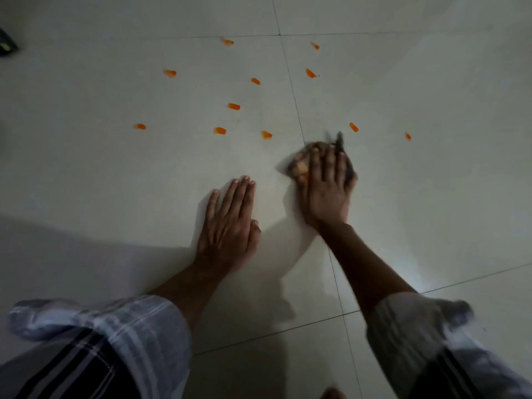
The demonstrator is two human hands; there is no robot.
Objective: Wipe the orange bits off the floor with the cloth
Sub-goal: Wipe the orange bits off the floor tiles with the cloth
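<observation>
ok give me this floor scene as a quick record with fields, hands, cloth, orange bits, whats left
left hand: flat on the floor, palm down, holding nothing
right hand: pressed on the cloth
cloth: bunched, dark, on a tile joint, blurred
orange bits: about a dozen scattered beyond both hands
nearest bit: one just beyond the cloth
progress: most bits not yet wiped
other: dark object at far left edge, unclear
</observation>
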